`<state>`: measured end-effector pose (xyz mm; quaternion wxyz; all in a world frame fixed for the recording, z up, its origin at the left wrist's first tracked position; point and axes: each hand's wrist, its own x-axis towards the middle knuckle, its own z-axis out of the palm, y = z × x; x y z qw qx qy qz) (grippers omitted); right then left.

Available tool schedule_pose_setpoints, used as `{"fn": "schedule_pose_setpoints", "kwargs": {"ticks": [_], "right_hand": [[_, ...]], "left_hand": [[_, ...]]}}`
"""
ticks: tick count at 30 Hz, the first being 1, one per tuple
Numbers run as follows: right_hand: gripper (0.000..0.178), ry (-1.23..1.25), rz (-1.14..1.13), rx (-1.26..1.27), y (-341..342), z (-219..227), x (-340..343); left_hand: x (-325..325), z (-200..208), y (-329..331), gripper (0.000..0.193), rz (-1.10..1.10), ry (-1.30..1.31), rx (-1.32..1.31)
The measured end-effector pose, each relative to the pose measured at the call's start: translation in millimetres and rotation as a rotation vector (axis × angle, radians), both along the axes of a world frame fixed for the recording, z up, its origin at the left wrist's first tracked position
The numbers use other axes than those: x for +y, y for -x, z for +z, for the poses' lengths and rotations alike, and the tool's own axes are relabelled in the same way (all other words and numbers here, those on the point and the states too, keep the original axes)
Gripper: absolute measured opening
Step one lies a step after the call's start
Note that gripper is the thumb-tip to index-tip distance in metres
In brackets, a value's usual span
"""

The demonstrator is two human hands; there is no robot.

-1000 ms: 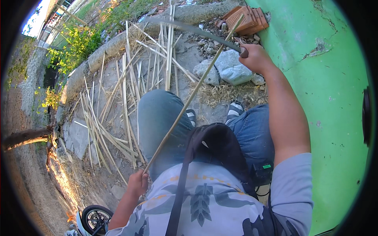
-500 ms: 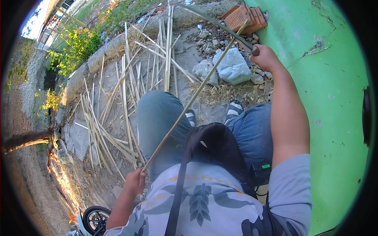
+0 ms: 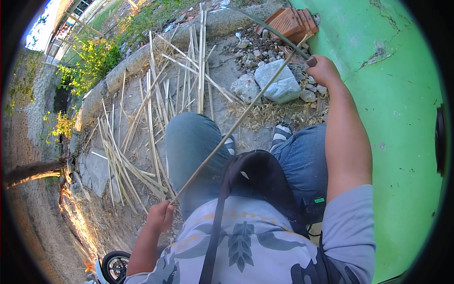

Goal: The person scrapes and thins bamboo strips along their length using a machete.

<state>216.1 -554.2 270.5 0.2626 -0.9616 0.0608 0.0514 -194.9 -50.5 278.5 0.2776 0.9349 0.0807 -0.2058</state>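
Observation:
A long, thin strip of bamboo point(image 3: 236, 123) slants across my lap from lower left to upper right. Its near end is gripped in my closed left hand point(image 3: 160, 217), beside my left knee. My right hand point(image 3: 325, 71) is wrapped round the short wooden handle of a machete point(image 3: 270, 29). The dark, slightly curved blade points away to the upper left. Near the strip's far end, strip and blade cross just beyond my right hand; whether they touch I cannot tell.
Many split strips point(image 3: 151, 118) lie scattered on the ground ahead and left. Large pale rocks point(image 3: 278, 80), rubble and orange clay blocks point(image 3: 293, 24) sit ahead. A green wall point(image 3: 402, 142) stands close on my right. A motorcycle wheel point(image 3: 116, 266) shows at lower left.
My right hand has shifted slightly right and down with the machete. The strip's far end has swung a little right and lower, while my left hand has barely moved.

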Motion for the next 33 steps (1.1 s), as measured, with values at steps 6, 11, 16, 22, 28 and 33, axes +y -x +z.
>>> {"fn": "schedule_pose_setpoints", "kwargs": {"ticks": [6,11,16,22,28,33], "right_hand": [[0.029,0.127,0.235,-0.100,7,13,20],[0.028,-0.016,0.047,-0.063,-4,-14,-8],[0.030,0.059,0.086,-0.135,0,1,7],[0.035,0.124,0.228,-0.306,6,16,20],[0.035,-0.027,-0.161,-0.129,-12,-37,-16],[0.037,-0.164,-0.120,-0.174,-16,-40,-19]], "left_hand": [[26,22,-7,0.030,-0.003,-0.127,-0.105],[43,53,-13,0.029,-0.086,-0.246,-0.148],[62,57,-19,0.029,-0.043,-0.222,-0.142],[61,63,-19,0.030,-0.024,-0.206,-0.154],[59,82,12,0.026,-0.121,-0.280,-0.192],[59,73,13,0.033,0.022,-0.214,-0.185]]}}
